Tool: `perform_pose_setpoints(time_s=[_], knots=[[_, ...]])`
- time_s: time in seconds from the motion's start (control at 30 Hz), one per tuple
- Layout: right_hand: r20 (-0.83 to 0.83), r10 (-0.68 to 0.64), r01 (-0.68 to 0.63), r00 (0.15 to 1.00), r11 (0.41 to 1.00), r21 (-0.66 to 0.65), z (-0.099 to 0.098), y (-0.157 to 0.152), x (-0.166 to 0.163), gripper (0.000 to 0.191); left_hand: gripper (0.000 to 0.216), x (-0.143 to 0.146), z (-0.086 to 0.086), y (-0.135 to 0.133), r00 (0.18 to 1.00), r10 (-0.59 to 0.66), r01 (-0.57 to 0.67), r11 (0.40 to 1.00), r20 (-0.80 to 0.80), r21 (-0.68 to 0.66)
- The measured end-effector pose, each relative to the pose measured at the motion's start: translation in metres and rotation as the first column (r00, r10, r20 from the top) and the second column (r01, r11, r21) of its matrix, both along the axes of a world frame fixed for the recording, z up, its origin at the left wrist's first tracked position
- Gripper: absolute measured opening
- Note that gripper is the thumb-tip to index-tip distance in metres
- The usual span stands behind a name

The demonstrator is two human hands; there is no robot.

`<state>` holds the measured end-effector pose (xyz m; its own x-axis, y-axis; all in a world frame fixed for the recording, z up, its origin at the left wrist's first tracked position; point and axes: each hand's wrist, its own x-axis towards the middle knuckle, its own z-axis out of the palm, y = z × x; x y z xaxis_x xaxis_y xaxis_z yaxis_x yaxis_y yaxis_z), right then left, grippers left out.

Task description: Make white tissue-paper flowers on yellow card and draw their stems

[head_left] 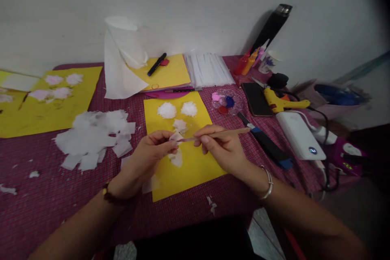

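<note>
Your left hand (151, 149) pinches a small piece of tissue (176, 137) between thumb and fingertips, held just above the near yellow sheet (195, 170); your right hand (224, 150) grips a thin wooden stick (227, 133) like a pencil, its tip touching that tissue piece; both hands hover over the middle of the sheet, close together, wrists toward you; a bangle (268, 184) sits on your right wrist and a dark bead bracelet (107, 195) on your left

On the same sheet, farther from you, lie two white fluffy tissue tufts (166, 110) side by side, with a smaller one (179, 125) just nearer; left of the sheet a loose heap of white tissue squares (94, 136) rests on the checked red cloth (45, 199); at far left a second yellow sheet (39, 113) carries pinkish tufts; right of your hands a clear paint palette (227, 101) holds pink, blue and red; beyond it lie a dark phone (256, 99), a yellow glue gun (282, 102) and a white power bank (300, 136); a black and blue tool (268, 144) lies slantwise just right of your right hand
</note>
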<state>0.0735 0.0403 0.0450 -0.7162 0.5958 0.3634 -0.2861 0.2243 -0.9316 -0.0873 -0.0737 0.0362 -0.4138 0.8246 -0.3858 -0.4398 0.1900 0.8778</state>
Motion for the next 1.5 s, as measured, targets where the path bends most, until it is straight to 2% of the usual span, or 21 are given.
perform_pose_setpoints(time_s=[0.13, 0.53, 0.67, 0.8, 0.97, 1.1, 1.17, 1.23, 1.3, 1.33, 1.37, 1.43, 1.5], knots=[[0.015, -0.015, 0.012, 1.000, 0.990, 0.143, -0.005, -0.002, -0.001, 0.015, 0.018, 0.001, 0.000, 0.000, 1.000, 0.028, -0.028, 1.000, -0.006, -0.006], [0.018, 0.016, -0.018, 1.000, 0.987, 0.161, -0.016, 0.000, -0.003, 0.019, 0.012, 0.002, -0.006, -0.001, 0.999, 0.031, -0.033, 0.998, 0.035, 0.056], [-0.041, 0.023, -0.019, 0.999, 0.995, 0.094, -0.017, -0.001, -0.005, 0.020, 0.024, -0.001, -0.004, -0.003, 0.986, 0.040, -0.063, 0.988, 0.161, 0.142], [-0.077, 0.024, -0.030, 0.997, 0.996, -0.080, -0.015, -0.004, -0.008, 0.014, 0.014, -0.002, 0.001, -0.004, 0.983, 0.038, -0.065, 0.987, 0.180, 0.148], [-0.038, 0.018, -0.027, 0.999, 0.973, -0.230, -0.012, -0.005, -0.008, 0.010, 0.011, 0.002, 0.001, -0.002, 0.998, 0.041, -0.051, 0.981, 0.057, 0.187], [-0.013, -0.028, 0.024, 1.000, 0.972, -0.235, -0.007, -0.003, -0.011, 0.012, 0.009, 0.001, 0.014, 0.006, 0.975, 0.077, -0.025, 0.970, -0.209, 0.243], [-0.042, -0.084, 0.070, 0.996, 0.962, -0.263, -0.001, 0.001, -0.014, 0.013, 0.009, 0.000, 0.029, 0.014, 0.895, 0.093, 0.031, 0.963, -0.437, 0.268], [-0.061, -0.108, 0.080, 0.992, 0.932, -0.353, 0.010, 0.005, -0.017, 0.015, 0.009, -0.001, 0.046, 0.023, 0.748, 0.116, 0.101, 0.954, -0.653, 0.284], [-0.067, -0.075, 0.036, 0.995, 0.883, -0.468, 0.023, 0.010, -0.018, 0.014, 0.006, -0.001, 0.061, 0.031, 0.641, 0.152, 0.143, 0.939, -0.753, 0.311], [-0.072, -0.040, -0.002, 0.997, 0.859, -0.511, 0.029, 0.012, -0.018, 0.014, 0.006, 0.000, 0.066, 0.034, 0.633, 0.163, 0.156, 0.930, -0.756, 0.332], [-0.079, 0.003, -0.045, 0.997, 0.841, -0.539, 0.034, 0.014, -0.017, 0.015, 0.005, 0.000, 0.070, 0.036, 0.659, 0.162, 0.166, 0.921, -0.734, 0.352], [-0.105, 0.080, -0.124, 0.991, 0.832, -0.540, 0.040, 0.018, -0.015, 0.018, 0.005, 0.001, 0.072, 0.040, 0.773, 0.120, 0.168, 0.908, -0.623, 0.384], [-0.128, 0.095, -0.145, 0.987, 0.868, -0.475, 0.038, 0.023, -0.013, 0.022, 0.009, 0.001, 0.068, 0.041, 0.885, 0.046, 0.148, 0.915, -0.464, 0.375]])
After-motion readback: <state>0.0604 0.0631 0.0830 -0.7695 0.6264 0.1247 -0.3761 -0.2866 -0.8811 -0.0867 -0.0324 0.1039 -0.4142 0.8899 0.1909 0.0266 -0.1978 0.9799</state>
